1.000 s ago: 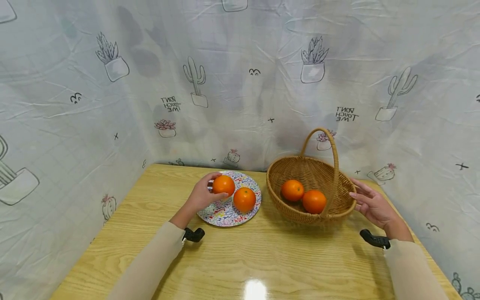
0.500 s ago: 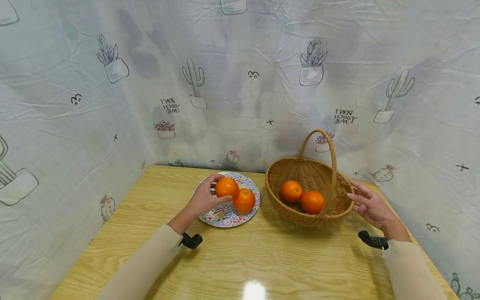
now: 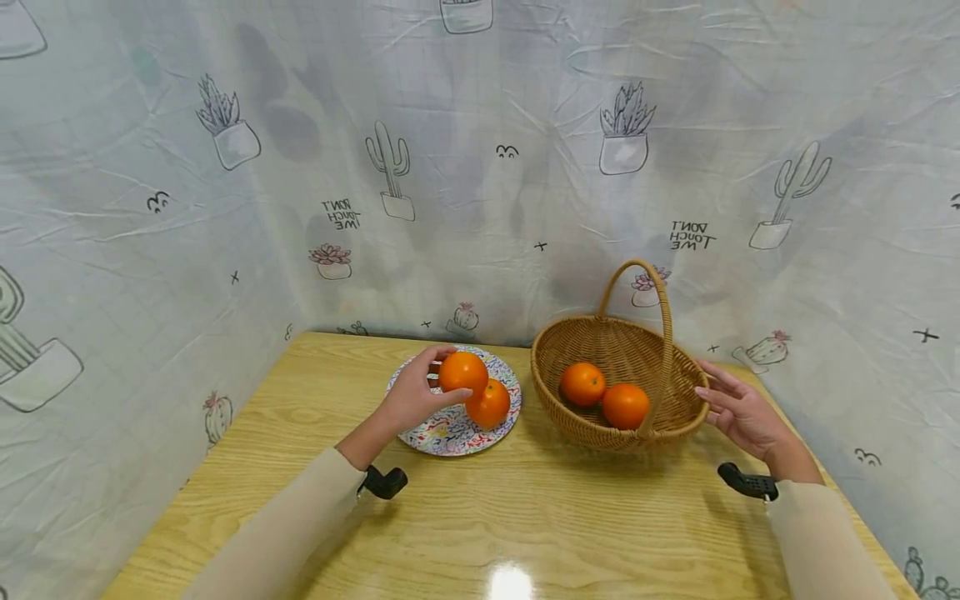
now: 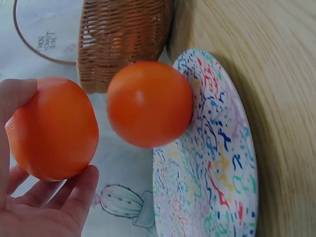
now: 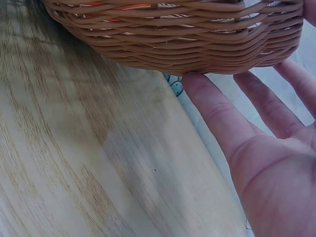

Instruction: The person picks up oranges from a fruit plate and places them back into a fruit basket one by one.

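Note:
My left hand [image 3: 412,398] holds an orange [image 3: 462,372] between thumb and fingers, over the patterned plate [image 3: 442,435]. In the left wrist view this orange [image 4: 54,129] is raised off the plate. A second orange [image 4: 149,104] rests on the plate, partly behind the held one in the head view. My right hand [image 3: 746,412] is at the right side of a wicker basket [image 3: 577,427]. Its thumb lies at the rim, while the fingertips [image 5: 197,84] touch the woven underside. Inside the basket, two oranges sit side by side, a left orange [image 3: 582,384] and a right orange [image 3: 626,406].
The basket's tall arched handle [image 3: 666,325] rises above its opening. Both plate and basket stand toward the back of the wooden table [image 3: 465,517]. Behind and beside the table hangs a pale cloth [image 3: 465,183] printed with cacti.
My left hand has lifted the orange slightly and carried it to the right, so it now overlaps the other orange in the head view. The right hand stays at the basket.

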Action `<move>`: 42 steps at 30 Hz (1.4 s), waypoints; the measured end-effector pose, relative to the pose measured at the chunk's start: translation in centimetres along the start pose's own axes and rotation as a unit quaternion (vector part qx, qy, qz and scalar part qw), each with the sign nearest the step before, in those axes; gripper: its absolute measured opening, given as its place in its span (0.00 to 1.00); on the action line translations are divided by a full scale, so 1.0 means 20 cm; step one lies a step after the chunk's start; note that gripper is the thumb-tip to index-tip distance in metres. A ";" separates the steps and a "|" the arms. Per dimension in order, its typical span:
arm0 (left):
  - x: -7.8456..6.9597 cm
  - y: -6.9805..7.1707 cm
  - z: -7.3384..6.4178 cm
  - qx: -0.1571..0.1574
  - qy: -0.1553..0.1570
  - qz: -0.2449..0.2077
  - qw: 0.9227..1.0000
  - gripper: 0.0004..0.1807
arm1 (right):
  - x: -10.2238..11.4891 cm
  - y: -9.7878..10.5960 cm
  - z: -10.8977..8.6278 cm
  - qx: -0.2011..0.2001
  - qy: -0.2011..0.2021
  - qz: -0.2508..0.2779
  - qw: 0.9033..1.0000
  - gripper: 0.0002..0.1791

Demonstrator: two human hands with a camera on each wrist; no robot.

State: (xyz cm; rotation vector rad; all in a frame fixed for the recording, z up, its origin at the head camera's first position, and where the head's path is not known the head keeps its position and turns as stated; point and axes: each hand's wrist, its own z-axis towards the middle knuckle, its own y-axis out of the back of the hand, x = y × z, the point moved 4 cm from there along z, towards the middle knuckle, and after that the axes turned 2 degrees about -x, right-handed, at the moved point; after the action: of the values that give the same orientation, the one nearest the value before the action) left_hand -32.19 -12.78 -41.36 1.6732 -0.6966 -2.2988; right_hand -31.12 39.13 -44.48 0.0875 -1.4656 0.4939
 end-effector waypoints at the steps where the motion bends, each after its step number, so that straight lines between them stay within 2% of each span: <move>1: -0.01 0.00 0.00 0.003 0.001 -0.001 1.000 0.41 | 0.00 0.00 0.00 -0.001 0.000 0.001 1.000 0.38; 7: -0.07 -0.03 0.02 0.018 0.002 0.000 1.000 0.41 | 0.00 0.00 -0.01 0.000 0.002 0.005 1.000 0.37; 17: -0.21 -0.12 0.10 0.047 -0.023 -0.016 0.999 0.38 | 0.00 0.00 -0.01 -0.002 0.004 0.003 1.000 0.37; 30: -0.34 -0.21 0.25 0.059 -0.050 -0.002 0.997 0.35 | 0.00 0.00 -0.01 0.003 0.007 0.009 1.000 0.35; 42: -0.40 -0.31 0.37 0.077 -0.032 -0.011 0.996 0.38 | 0.00 -0.01 0.00 0.008 0.009 0.012 1.000 0.35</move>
State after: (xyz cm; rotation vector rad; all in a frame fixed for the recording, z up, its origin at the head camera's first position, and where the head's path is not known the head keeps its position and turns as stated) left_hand -35.80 -2.05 -35.88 1.6858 -0.8941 -2.3775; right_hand -31.02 39.02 -44.46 0.0784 -1.4470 0.5238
